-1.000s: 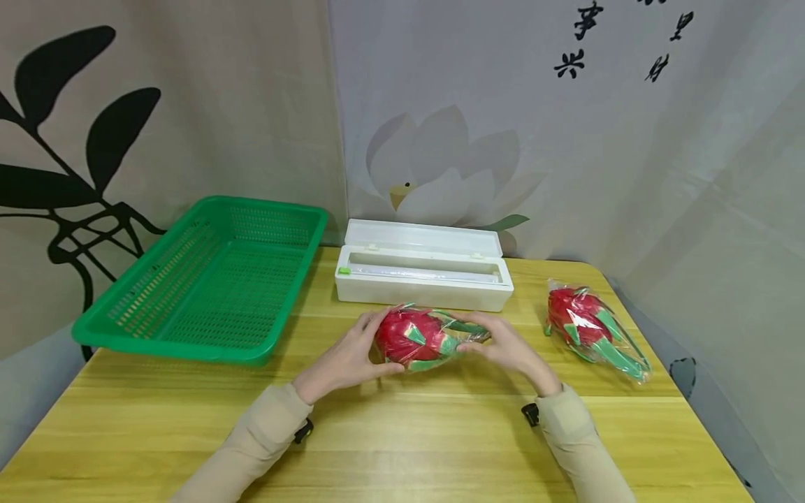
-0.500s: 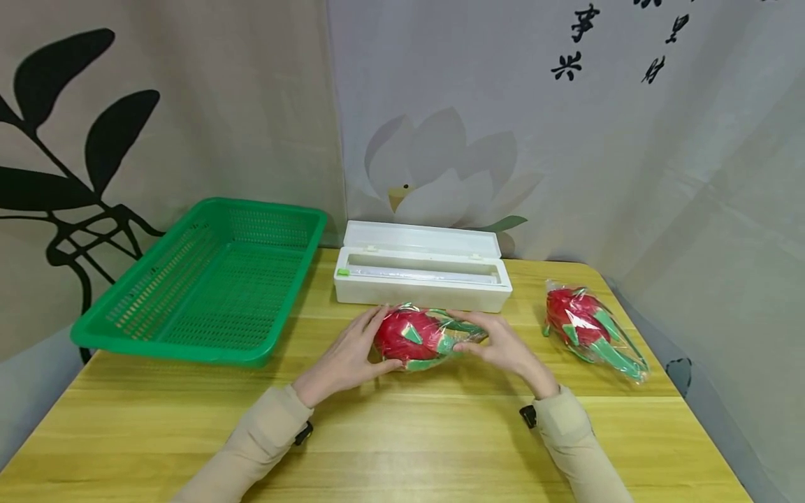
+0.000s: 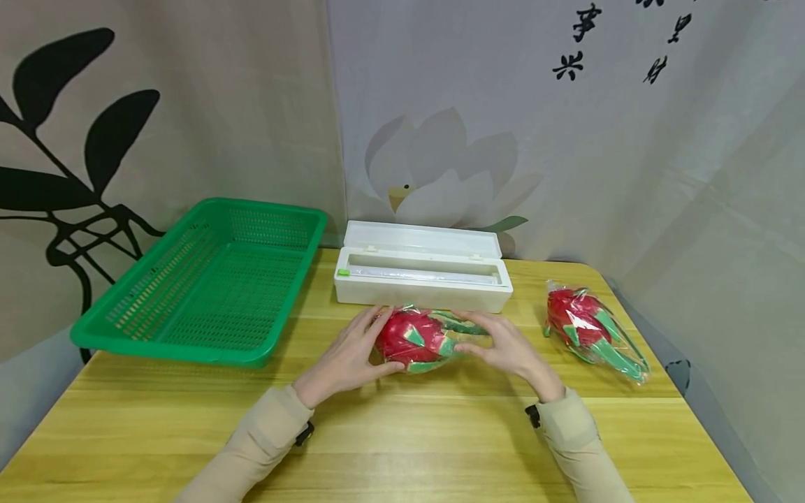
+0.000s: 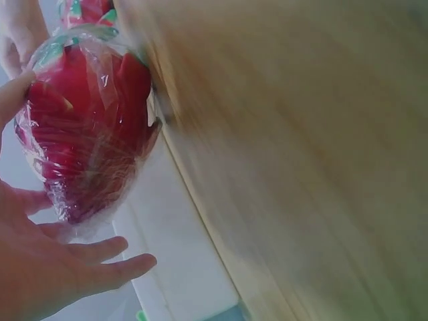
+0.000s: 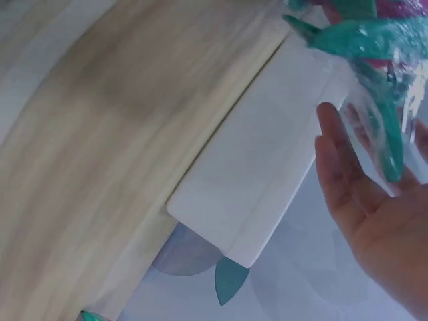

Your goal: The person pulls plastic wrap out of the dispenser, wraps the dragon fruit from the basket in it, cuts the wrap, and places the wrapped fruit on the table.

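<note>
A red dragon fruit (image 3: 411, 339) with green scales, wrapped in clear film, lies on the table between both hands. My left hand (image 3: 352, 353) spans its rounded left end, thumb in front and fingers behind. Seen from the left wrist, the thumb meets the film on the fruit (image 4: 87, 127), while the other fingers (image 4: 110, 267) spread out fairly straight. At the leafy right end is my right hand (image 3: 503, 349). Its fingers (image 5: 341, 154) look loose around the filmed green tips (image 5: 388, 134), without visibly pinching them; exact contact is unclear.
A second film-wrapped dragon fruit (image 3: 585, 325) lies at the right. Behind the hands stands a white cling film box (image 3: 424, 293) with its lid raised and a roll inside. A green plastic basket (image 3: 170, 353) sits at the left. A printed curtain (image 3: 629, 161) hangs behind the table.
The right hand has shifted very slightly right, and the left fingers look a little more spread. The dragon fruit has barely moved. The head view wobbles slightly.
</note>
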Demonstrator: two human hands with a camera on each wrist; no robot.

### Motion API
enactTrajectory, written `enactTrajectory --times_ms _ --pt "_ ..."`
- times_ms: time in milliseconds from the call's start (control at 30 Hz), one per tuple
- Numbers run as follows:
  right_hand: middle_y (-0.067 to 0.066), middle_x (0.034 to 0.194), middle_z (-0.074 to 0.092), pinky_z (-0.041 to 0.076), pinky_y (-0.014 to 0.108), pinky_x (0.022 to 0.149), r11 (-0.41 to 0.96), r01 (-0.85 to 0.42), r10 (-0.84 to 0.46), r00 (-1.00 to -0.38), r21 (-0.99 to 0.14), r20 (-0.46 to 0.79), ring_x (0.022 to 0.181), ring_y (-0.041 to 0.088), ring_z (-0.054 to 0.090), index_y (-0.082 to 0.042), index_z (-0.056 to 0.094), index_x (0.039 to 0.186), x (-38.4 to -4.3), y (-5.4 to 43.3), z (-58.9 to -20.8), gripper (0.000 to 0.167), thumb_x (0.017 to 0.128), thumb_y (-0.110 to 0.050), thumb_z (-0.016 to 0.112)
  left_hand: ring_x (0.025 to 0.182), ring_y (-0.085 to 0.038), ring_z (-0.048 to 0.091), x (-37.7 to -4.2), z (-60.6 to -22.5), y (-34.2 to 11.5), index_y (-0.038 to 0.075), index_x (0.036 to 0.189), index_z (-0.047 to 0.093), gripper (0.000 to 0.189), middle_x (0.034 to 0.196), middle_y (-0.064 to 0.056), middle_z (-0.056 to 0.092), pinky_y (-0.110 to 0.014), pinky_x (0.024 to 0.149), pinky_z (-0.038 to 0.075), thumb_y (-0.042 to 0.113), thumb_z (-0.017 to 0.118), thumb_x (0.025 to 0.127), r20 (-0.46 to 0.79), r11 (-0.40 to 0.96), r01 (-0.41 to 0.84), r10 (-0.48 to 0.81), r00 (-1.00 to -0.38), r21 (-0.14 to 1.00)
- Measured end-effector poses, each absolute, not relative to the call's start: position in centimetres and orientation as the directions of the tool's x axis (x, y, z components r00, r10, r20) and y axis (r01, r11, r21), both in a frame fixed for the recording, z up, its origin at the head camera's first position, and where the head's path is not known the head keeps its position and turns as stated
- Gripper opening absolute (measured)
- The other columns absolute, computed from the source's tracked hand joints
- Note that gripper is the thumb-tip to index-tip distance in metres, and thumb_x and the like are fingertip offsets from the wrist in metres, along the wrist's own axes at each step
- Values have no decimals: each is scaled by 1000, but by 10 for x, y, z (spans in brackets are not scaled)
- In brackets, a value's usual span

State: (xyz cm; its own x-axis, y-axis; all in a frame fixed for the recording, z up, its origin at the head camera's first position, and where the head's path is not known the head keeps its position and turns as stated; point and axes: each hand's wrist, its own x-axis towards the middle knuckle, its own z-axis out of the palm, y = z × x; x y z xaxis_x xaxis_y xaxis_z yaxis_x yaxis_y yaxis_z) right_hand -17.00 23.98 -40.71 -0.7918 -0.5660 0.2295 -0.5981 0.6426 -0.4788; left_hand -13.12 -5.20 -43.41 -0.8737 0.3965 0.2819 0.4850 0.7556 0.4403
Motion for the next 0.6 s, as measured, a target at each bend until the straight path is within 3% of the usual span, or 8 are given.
enactTrajectory --times_ms 333,600 --pt "9 129 61 50 50 95 639 -622 -585 -775 -454 238 115 30 61 -17 53 135 -166 235 -400 54 87 -38 67 138 -39 34 -133 -433 -48 5 149 27 97 151 -19 34 -59 107 36 57 69 78 301 744 500 402 -865 443" --pt "6 127 62 51 49 93 658 -615 -566 -784 -435 253 114 28 61 -18 54 134 -166 232 -399 52 87 -37 67 137 -41 35 -134 -429 -48 12 148 32 84 149 -18 37 -60 106 37 55 64 83 314 747 494 386 -867 444"
